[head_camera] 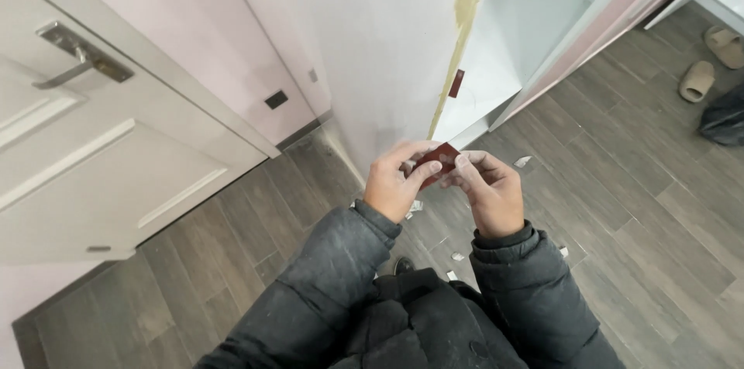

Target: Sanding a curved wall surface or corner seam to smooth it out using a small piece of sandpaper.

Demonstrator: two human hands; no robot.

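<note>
Both my left hand (394, 183) and right hand (490, 191) grip the small dark-red piece (438, 158), fingertips picking at it, apparently peeling; next needs a careful pull.

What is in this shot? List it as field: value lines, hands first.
left hand: left hand pinches the small dark red piece with thumb and fingers
right hand: right hand grips the same piece from the other side
held thing: small, flat, dark red, between both hands at chest height
panel ahead: white panel with yellowish glue streaks; a second red piece stuck on its edge
floor: grey wood-look floor with small white scraps
left side: white door with metal handle
far right: pair of beige slippers
</note>
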